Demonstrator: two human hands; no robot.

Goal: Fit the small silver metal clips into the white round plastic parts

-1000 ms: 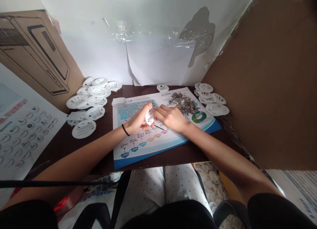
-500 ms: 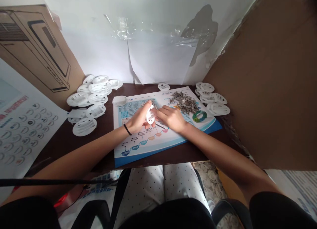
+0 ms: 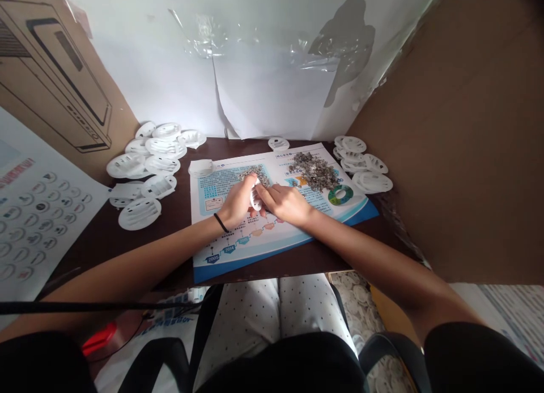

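My left hand (image 3: pixel 237 201) grips a small white plastic part (image 3: pixel 255 198) above a printed brochure (image 3: pixel 238 234), and a black band circles that wrist. My right hand (image 3: pixel 284 204) comes in from the other side, its fingertips against the same part. Whether those fingers pinch something small is hidden. Just beyond my hands lies a small heap of grey metal pieces (image 3: pixel 255 176). A bigger heap (image 3: pixel 311 171) sits on the brochure further right. Several round white plastic parts (image 3: pixel 148 158) lie left of the brochure, with more (image 3: pixel 361 166) to its right.
The brochure lies on a dark wooden table (image 3: pixel 170 234) against a white wall with loose plastic sheeting (image 3: pixel 263 81). A brown cardboard panel (image 3: pixel 450 132) stands at the right. At the left are a printed sheet (image 3: pixel 38 223) and a carton (image 3: pixel 59 81). More white parts (image 3: pixel 359 302) lie below the table's right side.
The whole scene has shifted slightly up and left in view as my head moved. My hands stay together on the white part, with no visible release.
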